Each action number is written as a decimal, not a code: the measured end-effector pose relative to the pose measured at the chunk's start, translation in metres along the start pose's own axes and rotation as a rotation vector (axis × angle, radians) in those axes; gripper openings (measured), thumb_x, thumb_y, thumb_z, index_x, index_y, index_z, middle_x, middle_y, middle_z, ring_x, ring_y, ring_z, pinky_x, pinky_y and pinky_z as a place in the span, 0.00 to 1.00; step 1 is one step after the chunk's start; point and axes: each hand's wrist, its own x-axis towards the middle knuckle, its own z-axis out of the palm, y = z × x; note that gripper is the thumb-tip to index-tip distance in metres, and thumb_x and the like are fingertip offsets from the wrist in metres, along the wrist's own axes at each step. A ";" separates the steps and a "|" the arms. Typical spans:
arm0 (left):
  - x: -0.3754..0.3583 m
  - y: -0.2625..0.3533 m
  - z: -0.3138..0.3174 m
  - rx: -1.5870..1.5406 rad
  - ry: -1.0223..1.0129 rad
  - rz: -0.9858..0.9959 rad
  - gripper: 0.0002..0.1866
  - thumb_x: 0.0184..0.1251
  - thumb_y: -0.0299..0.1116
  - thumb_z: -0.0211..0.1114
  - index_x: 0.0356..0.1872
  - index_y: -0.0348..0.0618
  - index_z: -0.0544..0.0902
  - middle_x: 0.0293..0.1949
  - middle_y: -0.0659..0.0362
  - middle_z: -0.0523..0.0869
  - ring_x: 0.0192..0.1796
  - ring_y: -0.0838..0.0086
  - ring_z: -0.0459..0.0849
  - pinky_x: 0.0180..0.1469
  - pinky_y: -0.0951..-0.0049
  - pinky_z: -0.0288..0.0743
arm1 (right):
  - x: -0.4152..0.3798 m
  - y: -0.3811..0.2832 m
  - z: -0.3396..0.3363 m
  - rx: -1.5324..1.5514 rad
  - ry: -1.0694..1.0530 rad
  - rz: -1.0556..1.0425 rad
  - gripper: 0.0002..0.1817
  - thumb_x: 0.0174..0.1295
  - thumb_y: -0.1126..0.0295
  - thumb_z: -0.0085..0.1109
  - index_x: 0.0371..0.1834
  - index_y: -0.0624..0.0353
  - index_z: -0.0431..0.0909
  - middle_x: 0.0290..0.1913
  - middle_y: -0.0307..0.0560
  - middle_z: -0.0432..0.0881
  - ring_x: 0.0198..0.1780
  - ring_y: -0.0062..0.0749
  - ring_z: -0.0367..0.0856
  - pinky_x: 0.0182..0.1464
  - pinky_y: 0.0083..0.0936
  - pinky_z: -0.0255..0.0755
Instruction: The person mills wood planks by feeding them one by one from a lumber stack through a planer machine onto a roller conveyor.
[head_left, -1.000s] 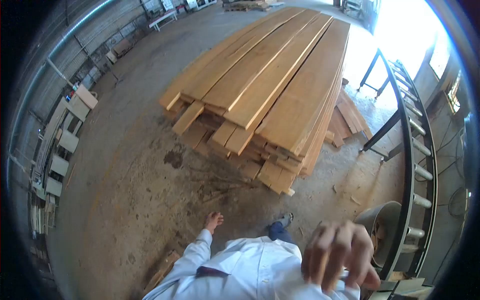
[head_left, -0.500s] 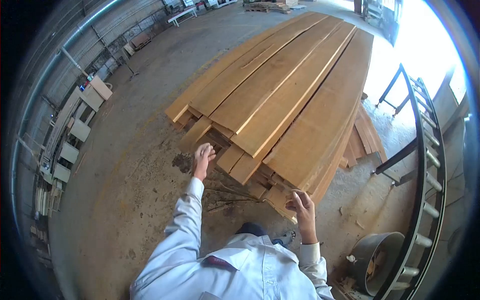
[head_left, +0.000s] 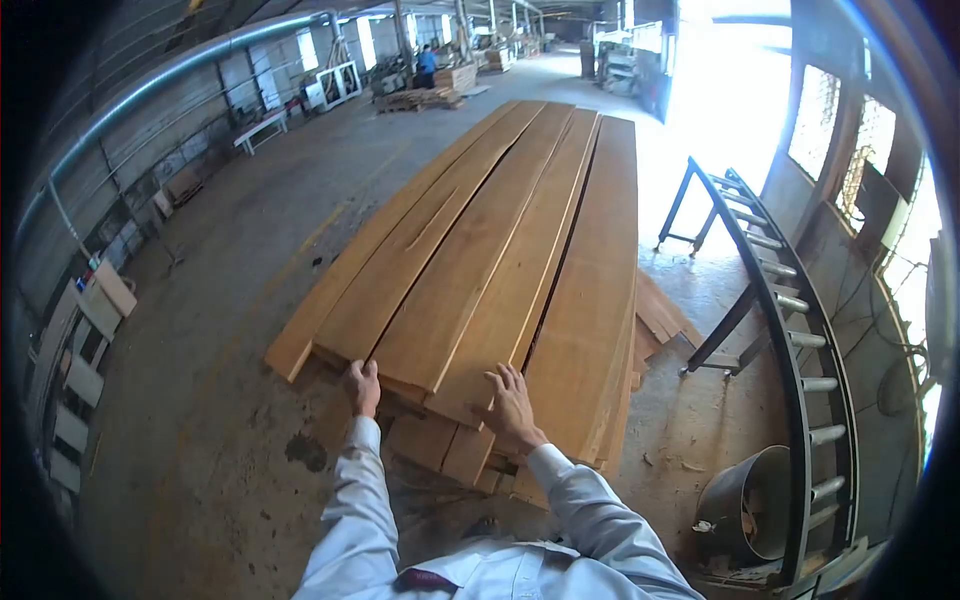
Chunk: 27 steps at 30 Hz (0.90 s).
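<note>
Moved up since half a second ago: both hands now on near end of plank stack, then still short of it, left beside lower boards and right at the corner low down. View lifted too, whole length of stack now running away down the hall.

Left hand curled over end edge of a top plank, second from left; fingers folded down over the edge, thumb side toward centre. Partly closed, gripping or just resting on the end: cannot tell which.

Right hand laid flat, palm down, fingers spread and pointing away, on end of a middle plank. Open, nothing clasped, only pressing or touching the top face.

Hands well apart, one plank width or so between them. Both white sleeves stretched forward.

Stack lying on concrete floor, straight ahead, top layer of long planks side by side, shorter board ends sticking out beneath at near end. Dark stain on floor just left of the left sleeve.

Roller rack standing to right of stack, slanted, near the windows. Grey bucket at its foot, wood scraps inside. More board offcuts on floor between stack and rack. Pale panels leaning along left wall. Person in blue far off at the hall's end.
</note>
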 end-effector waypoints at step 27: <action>-0.088 0.108 0.025 -0.068 -0.424 0.412 0.20 0.66 0.47 0.67 0.42 0.37 0.80 0.39 0.42 0.86 0.43 0.47 0.85 0.44 0.53 0.77 | 0.011 0.029 -0.010 0.853 0.107 0.766 0.27 0.66 0.47 0.62 0.47 0.66 0.81 0.38 0.43 0.84 0.37 0.25 0.81 0.35 0.24 0.75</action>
